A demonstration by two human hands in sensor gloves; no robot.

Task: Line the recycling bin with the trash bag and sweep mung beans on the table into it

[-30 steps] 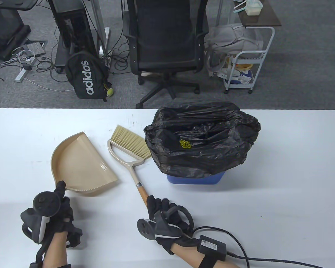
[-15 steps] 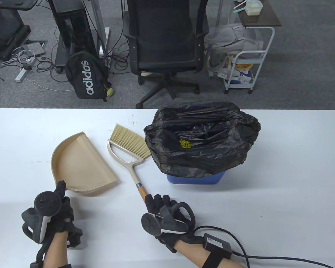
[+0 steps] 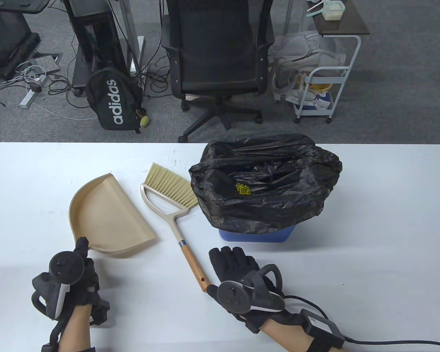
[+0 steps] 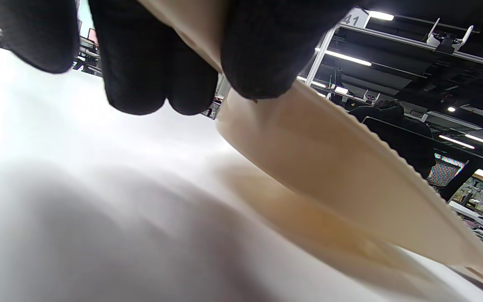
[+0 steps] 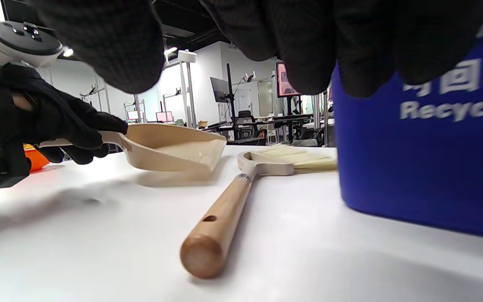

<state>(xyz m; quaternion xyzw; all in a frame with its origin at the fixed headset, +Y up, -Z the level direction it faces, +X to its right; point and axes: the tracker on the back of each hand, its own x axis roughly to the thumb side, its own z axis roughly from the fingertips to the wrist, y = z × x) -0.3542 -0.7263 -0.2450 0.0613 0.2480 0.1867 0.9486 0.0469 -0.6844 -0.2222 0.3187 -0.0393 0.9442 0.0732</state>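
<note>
My left hand holds the handle of the beige plastic dustpan, its toothed edge a little above the white table. My right hand is open with relaxed fingers, just beside the wooden end of the beige hand brush. The brush lies flat, its long axis running away to the upper left, bristles touching the black trash bag that lines the blue recycling bin. The green mung beans are inside the bag.

Black knit gloves cover both hands, bare forearms, grey-black round-topped trackers strapped on.
</note>
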